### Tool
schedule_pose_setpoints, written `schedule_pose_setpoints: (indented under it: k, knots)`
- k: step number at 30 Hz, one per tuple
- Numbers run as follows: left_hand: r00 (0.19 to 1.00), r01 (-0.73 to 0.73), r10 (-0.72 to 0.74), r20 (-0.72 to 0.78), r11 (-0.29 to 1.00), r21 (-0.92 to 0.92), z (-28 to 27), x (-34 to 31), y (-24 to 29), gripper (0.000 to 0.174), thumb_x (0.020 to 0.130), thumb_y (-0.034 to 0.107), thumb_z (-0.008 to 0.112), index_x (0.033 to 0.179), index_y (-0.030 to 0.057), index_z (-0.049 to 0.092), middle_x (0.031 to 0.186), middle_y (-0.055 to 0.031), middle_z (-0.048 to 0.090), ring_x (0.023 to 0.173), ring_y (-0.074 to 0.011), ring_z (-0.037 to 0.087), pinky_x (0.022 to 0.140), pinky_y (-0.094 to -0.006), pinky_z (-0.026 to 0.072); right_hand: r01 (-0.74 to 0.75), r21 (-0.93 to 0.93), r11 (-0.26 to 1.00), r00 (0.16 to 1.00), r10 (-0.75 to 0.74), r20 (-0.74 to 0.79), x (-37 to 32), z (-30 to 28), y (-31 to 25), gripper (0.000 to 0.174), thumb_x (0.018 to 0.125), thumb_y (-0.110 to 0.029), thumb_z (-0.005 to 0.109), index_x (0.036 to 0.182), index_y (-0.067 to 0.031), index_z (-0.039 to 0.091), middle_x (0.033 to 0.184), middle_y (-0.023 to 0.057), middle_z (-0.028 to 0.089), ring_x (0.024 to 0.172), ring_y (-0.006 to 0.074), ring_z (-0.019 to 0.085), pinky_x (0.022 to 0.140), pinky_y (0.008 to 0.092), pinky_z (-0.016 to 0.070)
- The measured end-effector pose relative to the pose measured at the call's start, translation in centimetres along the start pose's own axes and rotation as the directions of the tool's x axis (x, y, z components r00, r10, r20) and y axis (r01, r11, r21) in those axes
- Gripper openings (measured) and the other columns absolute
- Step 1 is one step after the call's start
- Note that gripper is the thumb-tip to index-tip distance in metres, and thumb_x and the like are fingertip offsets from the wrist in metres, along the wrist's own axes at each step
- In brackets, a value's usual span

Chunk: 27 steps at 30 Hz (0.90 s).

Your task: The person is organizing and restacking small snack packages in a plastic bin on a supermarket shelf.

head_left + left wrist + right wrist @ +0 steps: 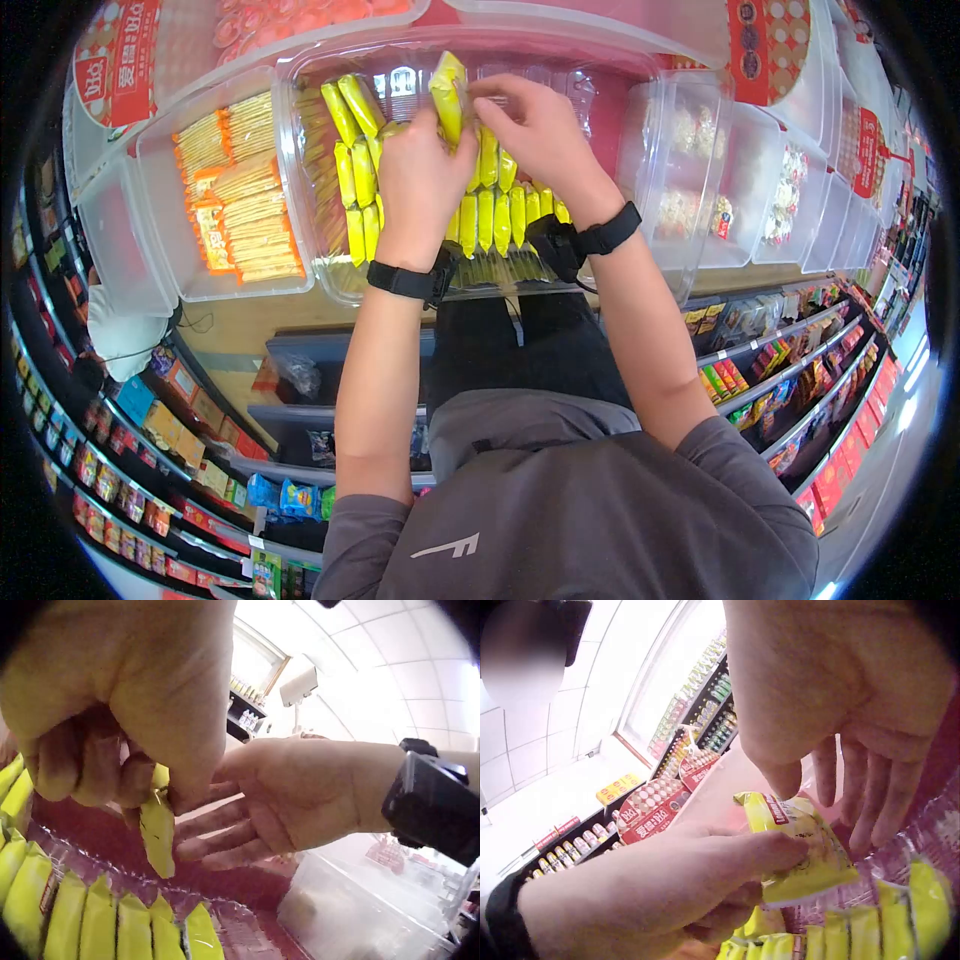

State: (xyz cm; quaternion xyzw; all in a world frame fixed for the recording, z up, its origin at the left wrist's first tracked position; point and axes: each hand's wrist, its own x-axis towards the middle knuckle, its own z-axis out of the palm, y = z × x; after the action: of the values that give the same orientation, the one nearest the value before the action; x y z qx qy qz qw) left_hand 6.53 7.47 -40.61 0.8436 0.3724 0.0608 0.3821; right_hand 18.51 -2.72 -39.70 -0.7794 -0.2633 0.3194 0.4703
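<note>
My left hand (425, 172) pinches a yellow snack packet (449, 98) between thumb and fingers, above a clear plastic bin (330, 292). In the right wrist view the held packet (804, 851) shows a small red label, with the left thumb lying across its face. Close to the packet's right side is my right hand (545, 130), its fingers extended and holding nothing. Below both hands, yellow packets (485, 220) stand in rows inside the bin; the left hand hides some of them. In the left wrist view more upright packets (97, 915) line the bin.
A bin of orange-ended stick snacks (255, 200) stands to the left. On the right is a bin with white wrapped pieces (690, 135). Red printed signs (765, 50) stand on the bins behind. Store shelves (780, 370) with packaged goods flank the person.
</note>
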Motion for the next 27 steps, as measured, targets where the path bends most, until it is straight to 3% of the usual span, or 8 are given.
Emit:
schedule_pose_setpoints:
  k: [3, 6, 9, 11, 18, 27]
  knots:
    - [0.976, 0.020, 0.001, 0.216, 0.995, -0.096, 0.4, -0.3, 1.6, 0.028, 0.084, 0.026, 0.073, 0.088, -0.0013, 0.067, 0.073, -0.0230, 0.068, 0.071, -0.0425, 0.068, 0.067, -0.0495, 0.0549, -0.070, -0.034, 0.997, 0.992, 0.066, -0.109, -1.2, -1.0, 2.0, 0.046, 0.087, -0.027, 0.072, 0.120, 0.0037, 0.064, 0.105, 0.0218, 0.073, 0.092, 0.0307, 0.073, 0.082, 0.0382, 0.0574]
    - [0.948, -0.007, 0.026, 0.317, 0.998, -0.061, 2.6, -0.8, 1.7, 0.031, 0.084, 0.027, 0.072, 0.089, -0.0024, 0.068, 0.075, -0.0245, 0.068, 0.075, -0.0432, 0.068, 0.069, -0.0500, 0.0549, -0.211, 0.047, 0.976, 0.970, 0.215, -0.114, -2.4, -1.8, 2.3, 0.054, 0.084, -0.031, 0.077, 0.122, 0.0046, 0.062, 0.105, 0.0233, 0.072, 0.093, 0.0327, 0.073, 0.082, 0.0389, 0.0574]
    - [0.929, -0.061, 0.064, 0.365, 0.998, -0.021, 4.2, -1.7, 1.9, 0.029, 0.084, 0.025, 0.072, 0.084, -0.0041, 0.068, 0.072, -0.0236, 0.067, 0.071, -0.0402, 0.069, 0.065, -0.0477, 0.0541, -0.132, -0.193, 0.972, 0.971, 0.087, -0.222, -3.5, -2.4, 3.3, 0.055, 0.082, -0.034, 0.079, 0.118, 0.0048, 0.064, 0.104, 0.0241, 0.072, 0.094, 0.0346, 0.073, 0.082, 0.0402, 0.0574]
    - [0.910, -0.060, 0.051, 0.412, 0.998, 0.010, 5.2, -2.0, 2.0, 0.030, 0.084, 0.025, 0.072, 0.084, -0.0047, 0.067, 0.073, -0.0253, 0.067, 0.073, -0.0412, 0.069, 0.066, -0.0488, 0.0543, -0.179, -0.204, 0.962, 0.967, 0.134, -0.216, -4.1, -2.5, 4.5, 0.055, 0.082, -0.034, 0.078, 0.118, 0.0050, 0.064, 0.103, 0.0243, 0.072, 0.094, 0.0355, 0.073, 0.082, 0.0411, 0.0572]
    - [0.907, -0.131, 0.045, 0.420, 0.976, 0.177, 6.6, -2.8, 2.7, 0.028, 0.083, 0.026, 0.072, 0.085, -0.0022, 0.070, 0.079, -0.0248, 0.070, 0.077, -0.0418, 0.070, 0.071, -0.0500, 0.0572, -0.331, -0.179, 0.927, 0.938, 0.301, -0.173, -4.5, -1.3, 8.6, 0.046, 0.085, -0.029, 0.071, 0.114, 0.0062, 0.066, 0.103, 0.0281, 0.071, 0.097, 0.0424, 0.070, 0.085, 0.0445, 0.0558]
    - [0.911, -0.157, 0.031, 0.412, 0.948, 0.277, 8.2, -2.8, 1.3, 0.026, 0.085, 0.027, 0.068, 0.084, 0.0015, 0.073, 0.078, -0.0232, 0.071, 0.074, -0.0399, 0.071, 0.066, -0.0504, 0.0573, -0.212, -0.314, 0.925, 0.975, 0.179, -0.131, -4.3, -0.6, 10.1, 0.041, 0.085, -0.023, 0.069, 0.116, 0.0032, 0.067, 0.103, 0.0282, 0.070, 0.101, 0.0441, 0.067, 0.087, 0.0482, 0.0540]
